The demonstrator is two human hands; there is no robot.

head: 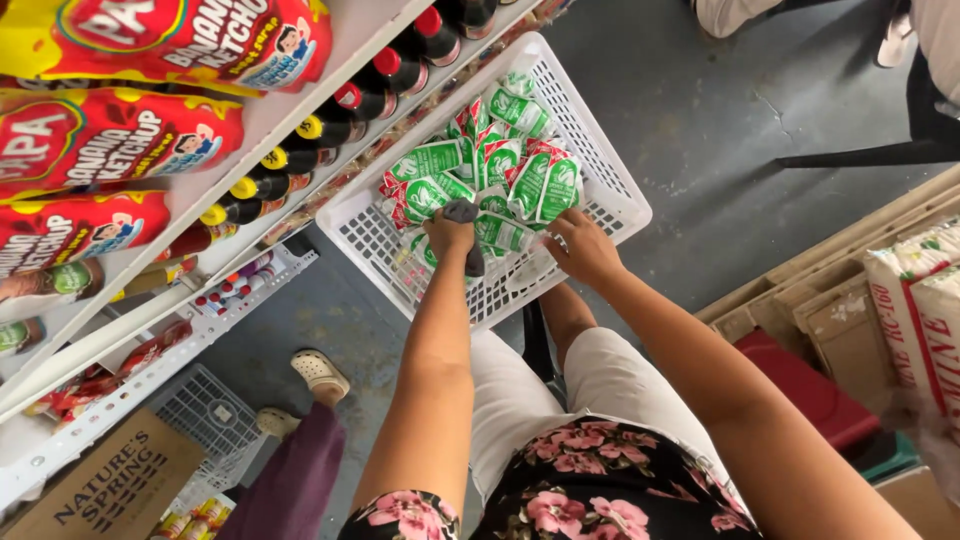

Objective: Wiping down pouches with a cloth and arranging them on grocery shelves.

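Sachets point(480, 175), small green, red and white packets, lie heaped in a white perforated plastic basket point(610, 165) that rests on the person's lap, held close against the shelving. Left hand point(450, 232) is closed around a dark grey handheld device point(467, 235), its fingers wrapped over the top of it, and the device sits upright among the packets at the near side of the heap. Right hand point(582, 248) rests at the basket's near right edge, fingers bent and touching the nearest packets; whether it pinches one cannot be told from this angle. White shelf point(300, 95) to the left carries large red pouches with yellow trim point(110, 135) on its upper tier and a row of dark bottles with red and yellow caps point(330, 115) along its front edge. Below the shelf, a second white basket point(205, 410) and a brown carton point(110, 480) stand on the grey floor, near a foot in a pale clog point(320, 372). White sacks point(925, 310) lie stacked at the right, beside flattened cardboard point(800, 300).
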